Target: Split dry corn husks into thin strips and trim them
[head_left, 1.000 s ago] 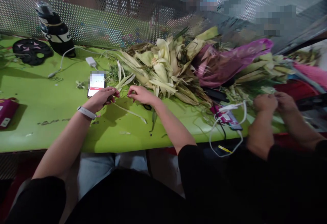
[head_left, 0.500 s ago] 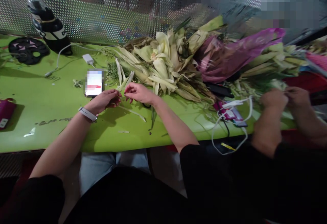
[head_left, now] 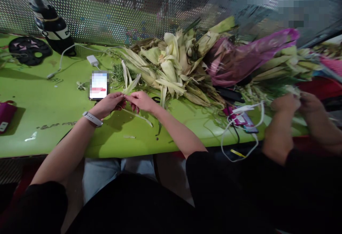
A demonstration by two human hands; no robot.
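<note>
My left hand (head_left: 114, 102), with a white watch (head_left: 92, 119) on its wrist, is closed in a pinch at the base of a pale, splayed corn husk (head_left: 129, 83). Against its fingertips, my right hand (head_left: 139, 100) pinches the same spot; the exact point of grip is partly hidden by the fingers. The husk's strips fan up and away beyond both hands. Under my hands, a thin husk strip (head_left: 141, 117) lies on the green tabletop (head_left: 61, 98). Black-handled scissors (head_left: 156, 99) lie partly visible just right of my right hand.
A phone (head_left: 98, 86) with a lit screen stands beyond my left hand. A big heap of corn husks (head_left: 171, 70) and a pink plastic bag (head_left: 232, 63) fill the back. White cables (head_left: 226, 145) hang at right, near another person's hands (head_left: 285, 104). A dark bottle (head_left: 57, 29) stands back left.
My right hand has moved slightly left and down, and its fingertips now meet those of my left hand at the husk's base. My left hand has hardly moved.
</note>
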